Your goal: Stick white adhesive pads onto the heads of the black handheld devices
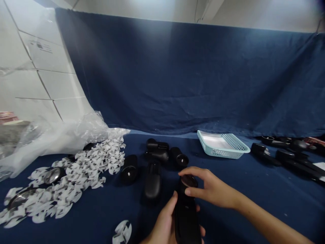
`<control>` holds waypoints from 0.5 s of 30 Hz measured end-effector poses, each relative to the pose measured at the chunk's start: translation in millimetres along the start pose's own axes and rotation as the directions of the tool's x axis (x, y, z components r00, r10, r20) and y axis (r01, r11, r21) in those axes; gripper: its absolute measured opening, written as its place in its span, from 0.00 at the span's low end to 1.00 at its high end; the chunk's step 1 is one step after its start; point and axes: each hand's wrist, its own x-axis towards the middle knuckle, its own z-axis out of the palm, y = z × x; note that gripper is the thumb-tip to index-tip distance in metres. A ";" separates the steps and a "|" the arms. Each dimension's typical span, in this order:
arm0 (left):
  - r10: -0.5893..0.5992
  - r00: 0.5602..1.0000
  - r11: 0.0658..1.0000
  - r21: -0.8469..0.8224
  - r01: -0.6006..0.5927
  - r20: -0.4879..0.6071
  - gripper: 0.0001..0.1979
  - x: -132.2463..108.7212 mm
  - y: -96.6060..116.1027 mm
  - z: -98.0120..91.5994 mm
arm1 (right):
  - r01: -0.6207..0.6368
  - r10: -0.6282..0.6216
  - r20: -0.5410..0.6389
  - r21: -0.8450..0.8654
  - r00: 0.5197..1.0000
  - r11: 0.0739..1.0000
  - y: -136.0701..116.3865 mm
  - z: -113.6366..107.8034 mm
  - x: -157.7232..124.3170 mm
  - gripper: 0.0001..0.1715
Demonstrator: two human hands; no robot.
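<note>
My left hand (166, 220) grips the long body of a black handheld device (186, 220) low in the view. My right hand (210, 188) comes in from the right, with its fingers wrapped around the device's round dark head (189, 181). The lower end of the device runs out of the frame. Just left of my hands lies a similar black device (153, 181), and others (157, 150) stand a little farther off on the dark blue cloth.
A heap of white patterned paper cutouts (96, 166) with round shiny discs (54, 175) lies at left, beside a crumpled clear plastic bag (66, 135). A pale teal plastic basket (222, 145) sits at the back. Several more black devices (291, 159) lie at right, before a hanging blue cloth (177, 74).
</note>
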 end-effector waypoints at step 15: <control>0.004 0.999 1.000 0.026 -0.004 0.032 0.44 5.7 -3.8 -5.8 | -0.054 -0.018 0.172 0.403 0.985 0.914 20.3 -0.7 -5.5 0.31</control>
